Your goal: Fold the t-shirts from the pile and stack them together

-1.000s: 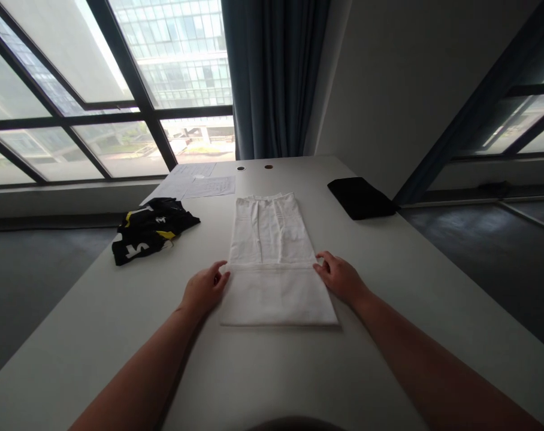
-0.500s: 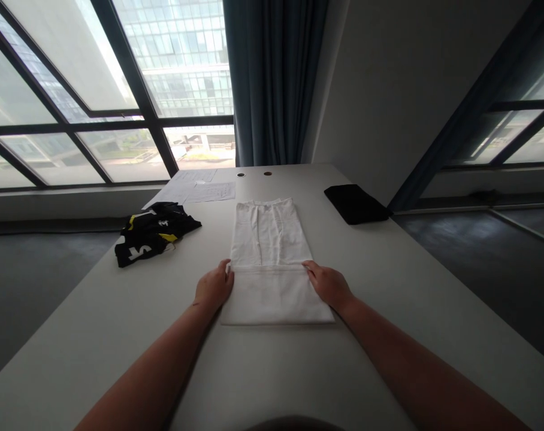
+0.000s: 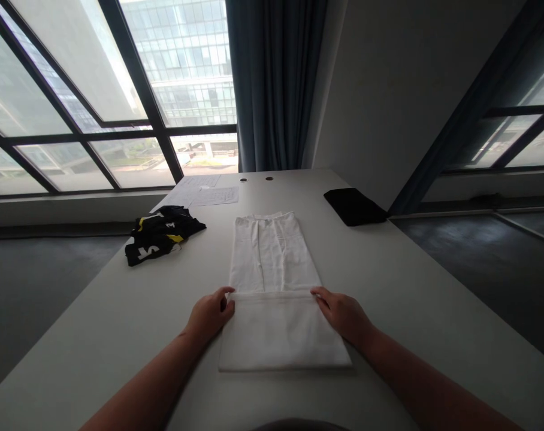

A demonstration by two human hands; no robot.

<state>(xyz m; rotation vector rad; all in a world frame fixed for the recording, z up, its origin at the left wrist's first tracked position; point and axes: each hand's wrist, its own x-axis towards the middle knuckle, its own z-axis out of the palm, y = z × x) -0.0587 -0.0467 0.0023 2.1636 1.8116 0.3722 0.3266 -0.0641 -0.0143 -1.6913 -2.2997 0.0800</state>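
A white T-shirt (image 3: 272,251) lies flat on the table in front of me, its neckline at the far end and its sides tucked inward. Its near part is turned up over itself, making a straight hem line across the middle. My left hand (image 3: 211,311) pinches the left end of that hem between thumb and fingers. At the right end, my right hand (image 3: 344,312) grips the same hem edge. Both hands rest low against the table, and some fingertips are hidden by the cloth.
On the left of the white table (image 3: 389,299) lies a crumpled black garment (image 3: 164,232) with yellow and white marks. Behind it are paper sheets (image 3: 200,190). A folded black cloth (image 3: 355,206) lies at the far right. Windows and a blue curtain (image 3: 276,84) stand beyond.
The white T-shirt has slid toward me with both hands still at its hem. The black garment and the folded black cloth look undisturbed; the view has shifted slightly.
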